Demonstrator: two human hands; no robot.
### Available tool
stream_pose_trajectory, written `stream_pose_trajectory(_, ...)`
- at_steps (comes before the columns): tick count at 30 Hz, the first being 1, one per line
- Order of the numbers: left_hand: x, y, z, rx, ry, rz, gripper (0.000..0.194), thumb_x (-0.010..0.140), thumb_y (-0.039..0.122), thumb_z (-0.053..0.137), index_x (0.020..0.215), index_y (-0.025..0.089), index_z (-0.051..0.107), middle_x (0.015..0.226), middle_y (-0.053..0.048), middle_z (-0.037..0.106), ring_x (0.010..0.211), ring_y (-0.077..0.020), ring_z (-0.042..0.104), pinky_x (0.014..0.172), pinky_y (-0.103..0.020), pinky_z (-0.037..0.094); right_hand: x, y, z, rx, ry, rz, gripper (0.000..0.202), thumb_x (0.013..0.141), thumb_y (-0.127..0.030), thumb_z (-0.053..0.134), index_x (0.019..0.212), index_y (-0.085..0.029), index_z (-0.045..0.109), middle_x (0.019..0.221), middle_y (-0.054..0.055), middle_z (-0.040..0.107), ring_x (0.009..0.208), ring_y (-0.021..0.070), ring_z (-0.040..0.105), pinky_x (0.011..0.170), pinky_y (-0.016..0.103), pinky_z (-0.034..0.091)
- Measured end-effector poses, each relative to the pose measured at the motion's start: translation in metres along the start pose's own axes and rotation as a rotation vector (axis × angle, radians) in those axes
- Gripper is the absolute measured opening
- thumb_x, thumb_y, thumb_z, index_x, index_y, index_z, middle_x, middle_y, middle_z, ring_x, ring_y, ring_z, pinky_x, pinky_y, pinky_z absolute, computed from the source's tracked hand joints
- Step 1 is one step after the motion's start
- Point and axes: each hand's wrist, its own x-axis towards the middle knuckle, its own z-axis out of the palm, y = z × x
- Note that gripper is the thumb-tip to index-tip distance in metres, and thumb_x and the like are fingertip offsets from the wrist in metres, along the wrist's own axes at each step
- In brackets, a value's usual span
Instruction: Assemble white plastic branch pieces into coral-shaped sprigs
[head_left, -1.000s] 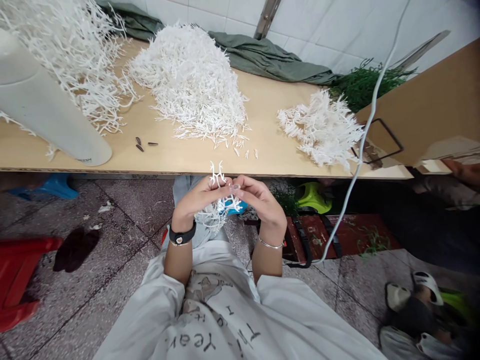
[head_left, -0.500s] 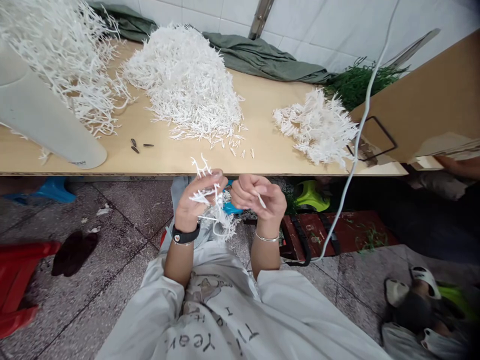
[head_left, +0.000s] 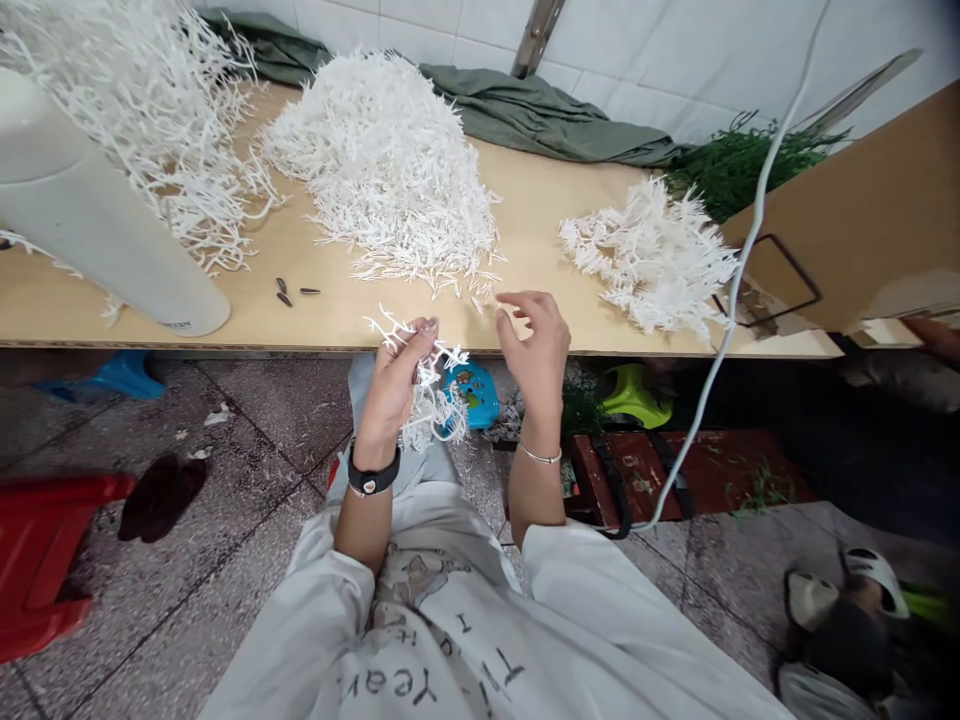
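Note:
My left hand (head_left: 396, 385) is closed around a white branching plastic sprig (head_left: 444, 412); its forked tips stick out above and beside the thumb, and its curled stems hang below. My right hand (head_left: 538, 345) is over the table's front edge, thumb and forefinger apart, with nothing visible between them. Just beyond its fingertips lie small white forked pieces (head_left: 481, 296). Behind them rises a large heap of similar white pieces (head_left: 397, 170). A smaller pile of white sprigs (head_left: 651, 255) lies to the right.
Long white strands (head_left: 172, 130) are heaped at the left behind a pale bottle (head_left: 127, 220). Several dark seeds (head_left: 283, 292) lie on the table (head_left: 345, 318). A white cable (head_left: 739, 270) hangs across the right side, before a cardboard box (head_left: 862, 220). Below are a blue stool (head_left: 484, 400) and a red stool (head_left: 45, 560).
My right hand has moved forward and up to the table edge, its fingers parting from the small white piece they pinched. My left hand still holds the sprig, a little turned.

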Motion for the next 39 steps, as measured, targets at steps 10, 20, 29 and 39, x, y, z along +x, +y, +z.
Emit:
stream_pose_trajectory(10, -0.007, -0.005, -0.001, 0.158, -0.130, 0.094, 0.033, 0.072, 0.031, 0.072, 0.058, 0.014, 0.048, 0.058, 0.004, 0.036, 0.052, -0.0044, 0.035, 0.048, -0.017, 0.030, -0.032, -0.045, -0.014, 0.407, -0.505, -0.029, 0.015, 0.078, -0.028, 0.068, 0.075, -0.015, 0.063, 0.068, 0.000, 0.059, 0.062, 0.0087, 0.050, 0.059, 0.024, 0.039)
stream_pose_trajectory(20, -0.017, -0.001, 0.009, -0.183, -0.395, 0.021, 0.048, 0.067, 0.034, 0.069, 0.049, 0.016, 0.028, 0.044, 0.006, 0.021, 0.038, -0.0035, 0.022, 0.035, -0.018, 0.023, -0.048, -0.052, -0.005, 1.009, -0.562, 0.199, 0.019, 0.078, -0.024, 0.066, 0.066, -0.016, 0.054, 0.058, -0.004, 0.045, 0.054, 0.0065, 0.039, 0.052, 0.022, 0.028)
stream_pose_trajectory(29, -0.012, 0.012, -0.002, -0.423, -0.336, 0.092, 0.039, 0.077, 0.027, 0.059, 0.059, 0.017, 0.025, 0.049, 0.007, 0.015, 0.037, -0.0023, 0.007, 0.032, -0.015, 0.016, -0.047, -0.057, -0.004, 1.152, -0.432, 0.293, 0.028, 0.086, -0.031, 0.054, 0.064, -0.016, 0.044, 0.061, -0.003, 0.038, 0.049, 0.0054, 0.033, 0.050, 0.023, 0.028)
stream_pose_trajectory(39, -0.016, 0.003, 0.013, -0.201, -0.104, 0.214, 0.033, 0.070, 0.024, 0.072, 0.061, 0.016, 0.041, 0.054, 0.005, 0.030, 0.044, -0.0027, 0.029, 0.039, -0.015, 0.026, -0.013, -0.001, -0.002, 0.096, 0.116, -0.006, 0.024, 0.085, -0.033, 0.055, 0.107, -0.023, 0.055, 0.104, 0.007, 0.059, 0.093, 0.0168, 0.057, 0.076, 0.032, 0.049)
